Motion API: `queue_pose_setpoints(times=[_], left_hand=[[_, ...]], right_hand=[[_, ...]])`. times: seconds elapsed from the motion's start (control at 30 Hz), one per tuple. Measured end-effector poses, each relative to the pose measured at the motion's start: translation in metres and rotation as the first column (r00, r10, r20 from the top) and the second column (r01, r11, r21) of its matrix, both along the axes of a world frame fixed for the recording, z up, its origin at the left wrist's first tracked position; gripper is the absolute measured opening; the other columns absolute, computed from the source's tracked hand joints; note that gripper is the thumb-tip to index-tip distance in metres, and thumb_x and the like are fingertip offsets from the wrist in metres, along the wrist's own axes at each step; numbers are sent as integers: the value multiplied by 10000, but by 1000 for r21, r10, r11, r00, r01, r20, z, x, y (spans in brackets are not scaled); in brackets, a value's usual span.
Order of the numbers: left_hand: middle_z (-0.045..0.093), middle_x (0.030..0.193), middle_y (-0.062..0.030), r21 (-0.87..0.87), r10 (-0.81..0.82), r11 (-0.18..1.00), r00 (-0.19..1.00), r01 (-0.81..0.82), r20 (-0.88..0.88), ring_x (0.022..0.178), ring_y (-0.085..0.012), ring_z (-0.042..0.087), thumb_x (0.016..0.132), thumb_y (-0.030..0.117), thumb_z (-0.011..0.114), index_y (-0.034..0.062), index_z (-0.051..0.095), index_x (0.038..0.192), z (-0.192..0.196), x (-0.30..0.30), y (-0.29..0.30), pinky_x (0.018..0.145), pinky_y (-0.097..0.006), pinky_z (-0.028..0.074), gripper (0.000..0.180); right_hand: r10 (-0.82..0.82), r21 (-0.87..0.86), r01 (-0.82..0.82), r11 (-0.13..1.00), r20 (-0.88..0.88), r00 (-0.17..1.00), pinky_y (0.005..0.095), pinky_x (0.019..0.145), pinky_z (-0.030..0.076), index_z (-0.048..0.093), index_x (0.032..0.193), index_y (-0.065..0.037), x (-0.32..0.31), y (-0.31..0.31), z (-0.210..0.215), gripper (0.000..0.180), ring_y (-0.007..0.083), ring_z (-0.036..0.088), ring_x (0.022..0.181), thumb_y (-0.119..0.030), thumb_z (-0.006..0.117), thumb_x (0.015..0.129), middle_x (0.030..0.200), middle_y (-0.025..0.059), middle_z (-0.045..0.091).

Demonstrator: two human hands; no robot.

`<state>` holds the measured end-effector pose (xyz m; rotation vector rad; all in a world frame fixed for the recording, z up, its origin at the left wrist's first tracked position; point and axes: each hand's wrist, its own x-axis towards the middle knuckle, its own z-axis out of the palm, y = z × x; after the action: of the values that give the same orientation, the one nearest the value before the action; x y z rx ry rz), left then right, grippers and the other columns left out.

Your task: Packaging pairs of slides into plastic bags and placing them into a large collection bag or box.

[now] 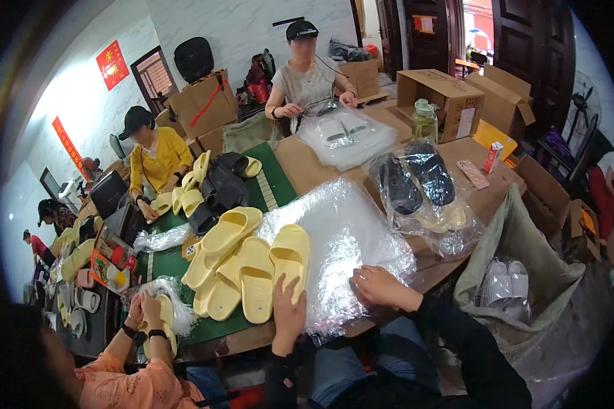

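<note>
My left hand grips the heel end of a pale yellow slide slipper, thumb on one side and fingers on the other. That slipper lies at the right edge of a heap of matching yellow slippers. To its right, a stack of clear plastic bags spreads over the table and reflects the light. My right hand rests on the right part of this stack, its fingers curled and pinching the film. How many layers it has hold of cannot be seen.
Bagged dark slippers lie at the right, near a pink phone and a green bottle. A sack with bagged white slippers stands beside the table. Co-workers sit opposite and to my left; one person's hands are close by.
</note>
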<state>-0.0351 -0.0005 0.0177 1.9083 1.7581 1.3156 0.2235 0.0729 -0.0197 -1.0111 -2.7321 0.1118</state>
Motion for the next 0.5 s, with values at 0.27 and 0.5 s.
queue_pose_setpoints(times=[0.27,0.5], left_hand=[[304,1397,-343,-109,30,991,909,-83,-416,1220,-474,393,839,265,626,121,418,1389,-12,-56,39,1031,-524,315,605],[420,1403,-142,18,115,991,752,-136,-649,1183,-391,455,874,253,552,140,507,1327,-4,-69,45,1086,-529,231,470]], right_hand=[[2,-9,-3,1000,-45,999,419,917,434,582,1157,-79,-3,-1,-7,337,309,521,1143,-179,549,836,1216,123,563],[-16,11,16,1000,-25,1000,428,928,425,565,1186,-73,2,2,-24,363,321,512,1162,-168,553,836,1239,131,553]])
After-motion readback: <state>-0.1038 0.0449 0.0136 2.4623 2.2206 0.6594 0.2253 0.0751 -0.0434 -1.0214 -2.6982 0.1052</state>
